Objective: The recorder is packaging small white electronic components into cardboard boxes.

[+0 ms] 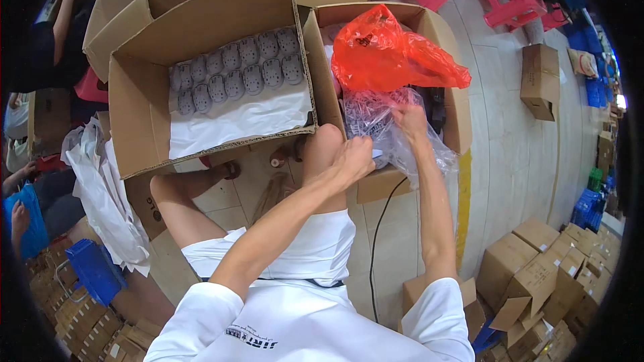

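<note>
My right hand (410, 121) is closed on a clear plastic bag (367, 112), which lies crumpled over the near part of a cardboard box (458, 117). My left hand (354, 159) has curled fingers at the near left of that bag, by my knee. A small white piece shows beside its fingertips, and what it grips is hidden. Beyond both hands, a red plastic bag (376, 53) drapes over the same box and covers much of its contents. To the left, a larger open carton (142, 110) holds rows of grey rounded plastic parts (235, 84) on white paper (241, 126).
Pink stools (506, 0) and a small carton (540, 80) stand at the far right. Stacked cartons (516, 261) fill the lower right. A black cable (374, 255) runs along the floor. White sheets (100, 188) hang at left, near another person's hand (20, 218).
</note>
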The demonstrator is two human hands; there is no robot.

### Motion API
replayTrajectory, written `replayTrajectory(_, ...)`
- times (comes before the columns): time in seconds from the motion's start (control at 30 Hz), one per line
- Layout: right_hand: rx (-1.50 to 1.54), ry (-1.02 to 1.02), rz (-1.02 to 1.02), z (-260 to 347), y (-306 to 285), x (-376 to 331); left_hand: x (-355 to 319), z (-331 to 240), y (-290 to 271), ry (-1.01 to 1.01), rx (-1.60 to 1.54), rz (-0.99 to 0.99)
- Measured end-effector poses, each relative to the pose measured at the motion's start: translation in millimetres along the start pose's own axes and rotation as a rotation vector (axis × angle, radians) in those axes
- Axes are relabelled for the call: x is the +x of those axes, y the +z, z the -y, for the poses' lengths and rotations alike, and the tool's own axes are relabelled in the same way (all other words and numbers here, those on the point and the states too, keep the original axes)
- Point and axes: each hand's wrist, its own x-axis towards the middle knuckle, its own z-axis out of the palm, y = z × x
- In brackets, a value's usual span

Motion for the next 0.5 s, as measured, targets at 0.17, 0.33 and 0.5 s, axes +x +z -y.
replayTrajectory(0.17, 0.277, -0.029, 0.055, -26.7, 16.8, 21.0, -12.9, 7.4, 2.4, -0.089, -0.023, 0.071)
replayTrajectory(0.33, 0.549, -0.056, 0.051, -47.4, 16.9, 27.7, -29.9, 0.6, 14.6, 0.005, 0.094, -0.069)
replayTrajectory(0.5, 0.31, 0.254, 0.194, 7.3, -19.0, 35.2, -38.9, -3.2, 29.8, 0.153, 0.133, -0.043)
